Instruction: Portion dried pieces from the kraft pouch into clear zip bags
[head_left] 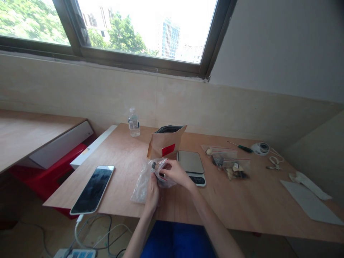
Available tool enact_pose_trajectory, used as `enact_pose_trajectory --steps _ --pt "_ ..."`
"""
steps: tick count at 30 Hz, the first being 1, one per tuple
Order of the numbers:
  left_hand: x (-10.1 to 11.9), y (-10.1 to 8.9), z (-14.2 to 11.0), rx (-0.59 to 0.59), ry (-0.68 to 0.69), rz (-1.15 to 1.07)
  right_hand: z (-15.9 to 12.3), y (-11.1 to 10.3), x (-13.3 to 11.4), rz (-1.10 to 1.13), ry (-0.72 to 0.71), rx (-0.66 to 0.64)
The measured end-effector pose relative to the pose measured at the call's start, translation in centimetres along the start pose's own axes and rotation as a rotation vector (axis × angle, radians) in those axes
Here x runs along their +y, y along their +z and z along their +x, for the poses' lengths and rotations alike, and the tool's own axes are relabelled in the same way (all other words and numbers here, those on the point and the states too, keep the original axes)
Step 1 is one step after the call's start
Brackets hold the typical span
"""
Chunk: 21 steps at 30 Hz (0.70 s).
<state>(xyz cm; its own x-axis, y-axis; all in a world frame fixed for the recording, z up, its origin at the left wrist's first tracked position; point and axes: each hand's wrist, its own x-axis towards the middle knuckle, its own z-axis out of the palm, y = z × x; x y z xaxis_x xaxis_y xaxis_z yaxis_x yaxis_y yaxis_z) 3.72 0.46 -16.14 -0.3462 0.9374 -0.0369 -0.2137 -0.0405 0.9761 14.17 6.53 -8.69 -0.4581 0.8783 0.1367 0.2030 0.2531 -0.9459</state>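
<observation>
My left hand [153, 193] is closed on a clear zip bag [167, 183] just above the table's front edge. At the bag's mouth, my right hand [176, 172] has its fingers bent and pressed together; whether they pinch the rim or a small thing inside cannot be made out. Something dark shows in the bag near the fingertips. A crumpled clear plastic bag [139, 186] lies to the left of my left hand. Behind the hands stands an open brown paper pouch [157, 145] with a red label. The kitchen scale [190, 162] sits right beside my right hand.
A phone [93, 190] with a cable lies at the left edge. Toward the back stands a water bottle [133, 123]. To the right are filled zip bags [236, 168], a screwdriver [244, 148], a white dome camera [260, 148] and a white sheet [311, 202].
</observation>
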Motion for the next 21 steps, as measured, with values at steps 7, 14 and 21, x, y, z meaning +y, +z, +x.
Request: enact_pose_trajectory --steps 7,14,21 --pt "-0.4 -0.2 0.6 0.051 -0.025 -0.148 -1.0 1.3 0.0 -0.010 0.025 0.159" --pt "-0.4 -0.1 0.7 0.044 -0.030 -0.207 -1.8 0.1 -1.3 -0.108 -0.008 0.131" --pt "-0.2 0.0 0.8 0.046 -0.086 -0.290 -1.5 -2.2 -4.3 -0.119 -0.088 0.117"
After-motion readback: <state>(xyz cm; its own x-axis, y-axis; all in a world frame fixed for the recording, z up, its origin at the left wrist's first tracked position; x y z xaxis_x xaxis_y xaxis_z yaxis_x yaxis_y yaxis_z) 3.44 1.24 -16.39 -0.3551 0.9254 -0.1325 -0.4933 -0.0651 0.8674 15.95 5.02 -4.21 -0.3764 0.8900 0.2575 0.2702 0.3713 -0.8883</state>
